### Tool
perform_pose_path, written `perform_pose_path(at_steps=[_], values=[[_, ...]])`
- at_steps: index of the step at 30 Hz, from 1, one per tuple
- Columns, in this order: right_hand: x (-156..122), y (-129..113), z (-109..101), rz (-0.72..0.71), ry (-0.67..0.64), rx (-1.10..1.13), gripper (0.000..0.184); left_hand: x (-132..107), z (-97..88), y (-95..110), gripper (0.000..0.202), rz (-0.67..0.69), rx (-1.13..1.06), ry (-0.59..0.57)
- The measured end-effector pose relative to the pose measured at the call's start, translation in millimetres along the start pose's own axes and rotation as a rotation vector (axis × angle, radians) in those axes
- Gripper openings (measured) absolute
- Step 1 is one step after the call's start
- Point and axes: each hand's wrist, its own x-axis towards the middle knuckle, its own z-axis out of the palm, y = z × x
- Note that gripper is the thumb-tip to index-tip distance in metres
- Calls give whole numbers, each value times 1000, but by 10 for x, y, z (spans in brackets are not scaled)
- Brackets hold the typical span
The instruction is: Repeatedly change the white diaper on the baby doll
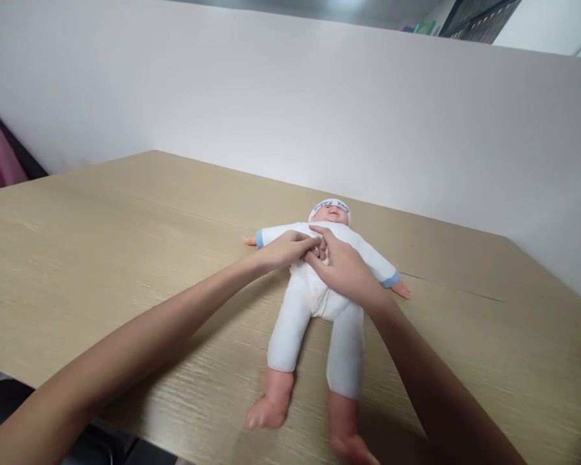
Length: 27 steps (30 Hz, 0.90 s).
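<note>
The left hand (pixel 290 248) and right hand (pixel 347 263) cover the middle of the doll (pixel 286 329), hiding its belly and what their fingertips touch. The bottom edge crops 2 forearms (pixel 140 336) and the tip of 1 foot (pixel 346 442); the left edge crops a pink thing (pixel 2 152). The lettering on the hat (pixel 332 205) is blurred. A green thing (pixel 425 28) is too small to identify.

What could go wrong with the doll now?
The doll lies with its feet pointing toward the near side of the table, so a hard pull that way might slide it toward the edge. The left hand and right hand meet over its tummy, so they might get in each other's way.
</note>
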Motion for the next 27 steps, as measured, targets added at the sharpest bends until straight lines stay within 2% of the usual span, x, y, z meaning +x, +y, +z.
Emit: perform_pose_path(at_steps=[6,9,12,17,19,21,22,23,25,27], values=[[33,103,-19,48,-8,79,45,-57,22,-283,33,88,-80,203],[34,111,2,62,10,80,44,-81,43,-442,38,189,-10,232],[59,152,63,62,47,65,44,-54,55,-538,36,220,40,232],[94,216,155,-28,240,50,44,-62,67,-515,26,210,74,311],[1,161,143,-86,336,43,43,-188,97,-430,24,203,101,397],[-212,52,106,-132,408,45,31,-412,144,-300,26,240,169,460],[-363,-12,85,-143,416,58,22,-551,170,-225,27,278,221,448],[-537,-74,64,-145,405,89,12,-697,196,-151,26,325,286,387],[-915,-162,33,-139,288,184,13,-976,244,-26,24,405,442,124],[-1254,-165,23,-130,82,243,11,-1183,281,37,23,425,602,-148]])
